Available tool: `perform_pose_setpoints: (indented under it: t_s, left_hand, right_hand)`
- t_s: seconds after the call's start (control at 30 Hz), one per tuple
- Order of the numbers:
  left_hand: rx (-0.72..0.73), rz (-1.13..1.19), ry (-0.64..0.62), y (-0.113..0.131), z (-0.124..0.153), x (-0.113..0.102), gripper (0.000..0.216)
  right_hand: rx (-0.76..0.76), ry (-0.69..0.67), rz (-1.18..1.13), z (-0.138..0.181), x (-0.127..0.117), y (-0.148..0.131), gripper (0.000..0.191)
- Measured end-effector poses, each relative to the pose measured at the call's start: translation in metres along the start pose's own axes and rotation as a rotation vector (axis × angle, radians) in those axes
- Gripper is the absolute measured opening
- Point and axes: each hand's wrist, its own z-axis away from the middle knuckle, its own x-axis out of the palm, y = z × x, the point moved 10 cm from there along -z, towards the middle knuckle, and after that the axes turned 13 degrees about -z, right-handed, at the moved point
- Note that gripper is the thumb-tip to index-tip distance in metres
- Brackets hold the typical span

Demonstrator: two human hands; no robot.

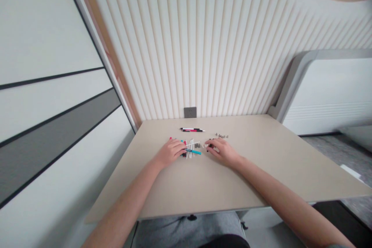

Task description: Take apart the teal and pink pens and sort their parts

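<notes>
My left hand (171,151) rests over a small heap of pen parts, fingers curled together at the end of a light-blue pen barrel (194,151). Red and teal pieces peek out around those fingers, partly hidden. Thin white refill tubes (190,148) lie crossed just right of the hand. Beside them is a cluster of small grey springs or tips (197,145). My right hand (222,150) is bent over small black pieces (210,146), thumb and fingers closed around them; how many it grips is hidden.
Two assembled pens (192,130), with white, red and black parts, lie farther back on the beige table (261,139). Several small metal tips (221,136) sit behind my right hand. A socket (190,112) is on the ribbed wall; a panelled cabinet (58,131) stands at left.
</notes>
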Motion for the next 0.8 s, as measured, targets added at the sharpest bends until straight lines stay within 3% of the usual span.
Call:
perform_pose_setpoints:
  t_s: [0.33,0.47,0.8]
  left_hand:
    - [0.001,-0.019,0.006,0.000,0.001,0.001,0.026]
    - [0.006,-0.028,-0.001,-0.001,0.001,0.003,0.026]
    - [-0.034,-0.054,-0.028,-0.005,0.003,0.005,0.025]
  right_hand:
    - [-0.020,-0.045,0.065,-0.002,0.003,-0.005,0.028]
    - [0.039,0.042,0.071,-0.002,-0.007,0.003,0.028]
    - [0.137,0.034,0.135,0.000,-0.008,0.012,0.029]
